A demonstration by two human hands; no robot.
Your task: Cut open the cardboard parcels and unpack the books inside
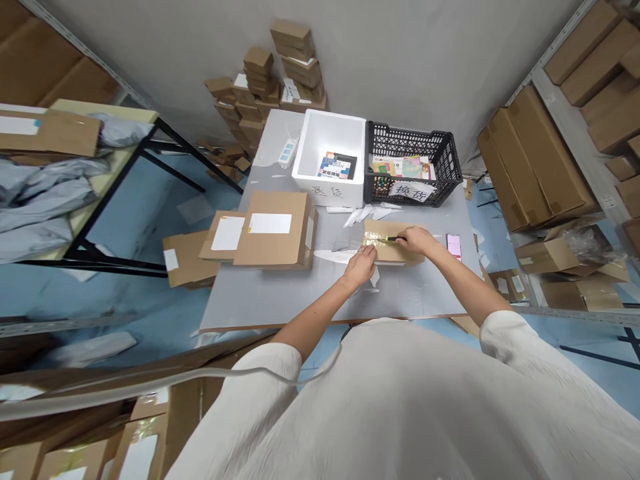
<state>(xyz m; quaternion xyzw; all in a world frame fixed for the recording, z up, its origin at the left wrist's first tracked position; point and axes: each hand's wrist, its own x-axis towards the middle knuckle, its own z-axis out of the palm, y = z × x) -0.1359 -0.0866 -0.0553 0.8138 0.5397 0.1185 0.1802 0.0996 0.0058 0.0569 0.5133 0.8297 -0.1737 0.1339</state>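
A small cardboard box (400, 251) lies on the grey table in front of me, with shiny clear tape (374, 237) across its left part. My right hand (416, 240) is closed round a black and yellow utility knife (395, 239), its tip pointing left over the tape. At the box's front left corner, my left hand (361, 267) grips the edge with bent fingers. Some clear plastic film (345, 241) and torn white paper (373, 212) lie just left of and behind the box.
Behind stand a white foam bin (327, 193) and a black plastic crate (445, 170), both holding books. To the left are a larger cardboard box (273, 243) and a smaller one (227, 237). A phone (454, 247) lies at the right. A power strip (289, 152) sits beside the bin.
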